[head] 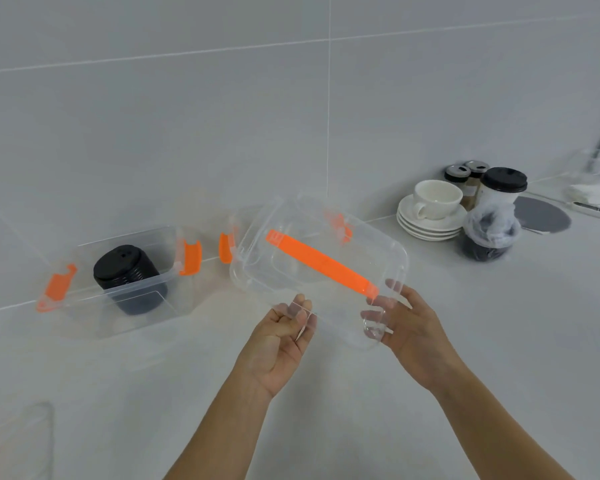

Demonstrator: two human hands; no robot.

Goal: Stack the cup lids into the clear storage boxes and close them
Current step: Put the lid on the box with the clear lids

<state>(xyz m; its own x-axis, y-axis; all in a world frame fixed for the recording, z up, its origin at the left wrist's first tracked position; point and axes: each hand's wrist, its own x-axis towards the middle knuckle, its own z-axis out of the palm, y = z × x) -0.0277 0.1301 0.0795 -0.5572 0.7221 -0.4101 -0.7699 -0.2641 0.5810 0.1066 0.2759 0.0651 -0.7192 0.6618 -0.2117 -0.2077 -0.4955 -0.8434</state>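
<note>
Lid of clear plastic (321,268), with an orange carry handle (321,263) running across its top, hangs in front of me above the counter (499,306), tilted, its near edge resting in both my hands. My left hand (281,344) is palm up under the near left corner, fingers only loosely curled, their tips showing through the plastic. My right hand (406,327) takes the near right corner, fingertips under the lid just below the end of the handle; whether my thumb presses on top I cannot tell. Neither hand is closed tight: both cradle the lid's edge.

Directly behind the lid sits one clear storage box (257,237), mostly hidden, with an orange latch (225,247) at its left side and another (342,225) showing through the plastic. To the left, well apart from my hands, a second clear box (118,299) stands open with two orange latches and one stack of black cup lids (127,268) lying tilted inside. A third clear box (18,441) shows at the lower left corner.

At the right rear: one white cup (435,199) on a pile of saucers (430,223), one paper cup with a black lid (503,185), two shaker jars (465,173), and one plastic bag of black lids (489,233).
</note>
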